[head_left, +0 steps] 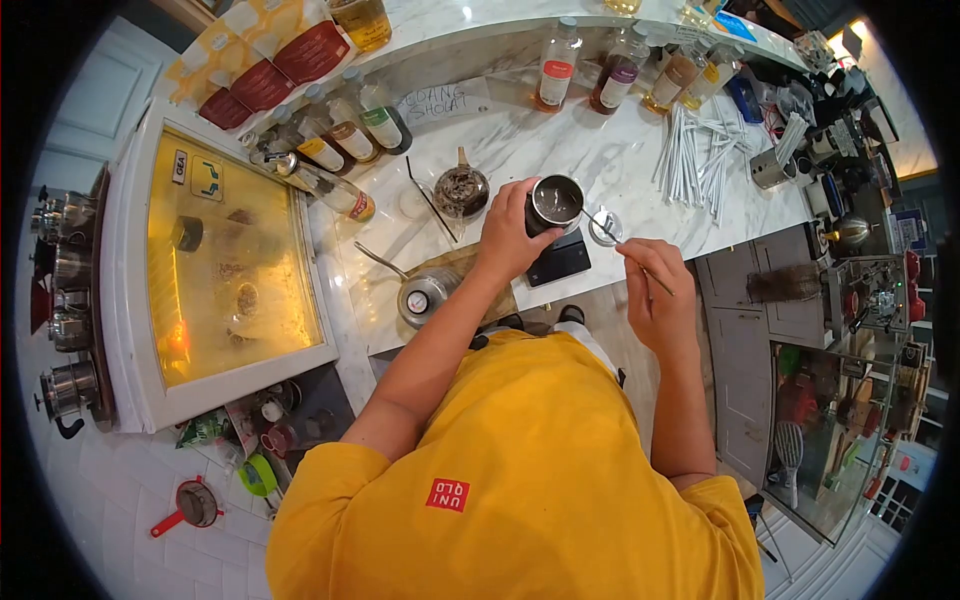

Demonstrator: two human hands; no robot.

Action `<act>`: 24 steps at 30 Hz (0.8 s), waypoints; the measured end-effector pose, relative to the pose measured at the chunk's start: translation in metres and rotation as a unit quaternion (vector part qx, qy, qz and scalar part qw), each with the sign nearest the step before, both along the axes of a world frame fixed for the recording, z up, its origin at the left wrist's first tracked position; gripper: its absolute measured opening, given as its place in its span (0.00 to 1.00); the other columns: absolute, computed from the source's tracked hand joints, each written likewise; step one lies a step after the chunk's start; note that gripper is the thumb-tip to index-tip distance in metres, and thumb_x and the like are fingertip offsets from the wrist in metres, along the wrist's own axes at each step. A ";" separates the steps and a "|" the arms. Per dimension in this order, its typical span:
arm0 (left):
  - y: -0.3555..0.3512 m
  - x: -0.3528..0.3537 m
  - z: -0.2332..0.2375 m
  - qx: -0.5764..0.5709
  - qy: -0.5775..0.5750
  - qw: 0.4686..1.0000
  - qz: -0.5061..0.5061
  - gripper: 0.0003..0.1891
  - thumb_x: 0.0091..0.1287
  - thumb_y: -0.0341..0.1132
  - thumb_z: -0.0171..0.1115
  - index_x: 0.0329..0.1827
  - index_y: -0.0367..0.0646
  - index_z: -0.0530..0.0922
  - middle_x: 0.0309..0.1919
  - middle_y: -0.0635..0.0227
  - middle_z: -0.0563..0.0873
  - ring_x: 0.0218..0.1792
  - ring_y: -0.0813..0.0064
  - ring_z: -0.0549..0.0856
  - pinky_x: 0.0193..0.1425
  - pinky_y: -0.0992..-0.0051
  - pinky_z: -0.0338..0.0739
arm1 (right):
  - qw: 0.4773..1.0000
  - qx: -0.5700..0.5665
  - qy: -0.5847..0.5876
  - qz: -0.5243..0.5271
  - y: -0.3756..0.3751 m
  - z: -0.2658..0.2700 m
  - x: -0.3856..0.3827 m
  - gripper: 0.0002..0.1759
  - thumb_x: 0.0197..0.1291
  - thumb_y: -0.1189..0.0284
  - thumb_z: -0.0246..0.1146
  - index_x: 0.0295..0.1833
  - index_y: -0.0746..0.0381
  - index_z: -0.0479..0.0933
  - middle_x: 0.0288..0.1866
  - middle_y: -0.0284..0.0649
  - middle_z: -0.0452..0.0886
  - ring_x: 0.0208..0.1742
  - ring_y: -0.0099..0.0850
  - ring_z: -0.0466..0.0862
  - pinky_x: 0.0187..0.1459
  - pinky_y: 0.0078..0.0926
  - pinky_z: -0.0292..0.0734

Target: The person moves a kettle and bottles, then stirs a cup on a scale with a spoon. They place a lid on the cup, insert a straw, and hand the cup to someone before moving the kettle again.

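My left hand point(512, 232) is wrapped round a dark cup point(557, 200) with a metal rim, tilted so that its inside faces the camera. Between the fingers of my right hand point(650, 275) is a thin metal spoon point(602, 229), whose far end reaches the cup's rim. Below the cup lies a flat black device point(560, 262), partly covered by my left hand. Just right of the cup, a small clear round dish point(604, 227) rests on the marble counter. A glass pot point(461, 191) with dark contents stands left of my left hand.
A gooseneck kettle point(420, 297) stands beside my left forearm. Labelled bottles point(557, 70) line the counter's back. White straws point(690, 160) lie at the right, near a metal tin point(771, 169). A yellow-lit glass cabinet point(235, 260) borders the left side.
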State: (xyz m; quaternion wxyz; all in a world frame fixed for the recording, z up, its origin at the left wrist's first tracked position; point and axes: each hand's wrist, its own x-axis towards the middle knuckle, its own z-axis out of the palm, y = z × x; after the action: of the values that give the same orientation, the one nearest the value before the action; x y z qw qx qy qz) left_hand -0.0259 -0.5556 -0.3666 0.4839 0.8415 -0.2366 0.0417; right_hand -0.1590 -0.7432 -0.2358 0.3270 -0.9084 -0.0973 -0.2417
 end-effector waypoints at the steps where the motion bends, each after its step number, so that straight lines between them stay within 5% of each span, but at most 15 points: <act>1: 0.000 0.000 0.000 0.001 0.002 1.000 0.002 0.44 0.52 0.37 0.85 0.73 0.44 0.71 0.65 0.53 0.79 0.67 0.49 0.78 0.72 0.56 0.74 | 1.000 0.002 0.006 0.004 -0.002 0.000 -0.004 0.14 0.62 0.85 0.67 0.52 0.62 0.82 0.47 0.42 0.87 0.47 0.43 0.85 0.51 0.37 0.76; 24: 0.000 -0.003 0.005 0.020 0.002 1.000 0.019 0.43 0.52 0.39 0.85 0.71 0.44 0.72 0.64 0.56 0.80 0.65 0.50 0.81 0.68 0.56 0.77 | 1.000 0.000 0.013 0.024 -0.005 -0.002 0.000 0.16 0.62 0.85 0.67 0.53 0.60 0.82 0.48 0.42 0.87 0.48 0.43 0.85 0.53 0.38 0.76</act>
State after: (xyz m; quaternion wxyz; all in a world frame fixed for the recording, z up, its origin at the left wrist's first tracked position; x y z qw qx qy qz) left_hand -0.0291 -0.5560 -0.3616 0.4666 0.8554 -0.2203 0.0449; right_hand -0.1587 -0.7480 -0.2381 0.3342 -0.9089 -0.1146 -0.2217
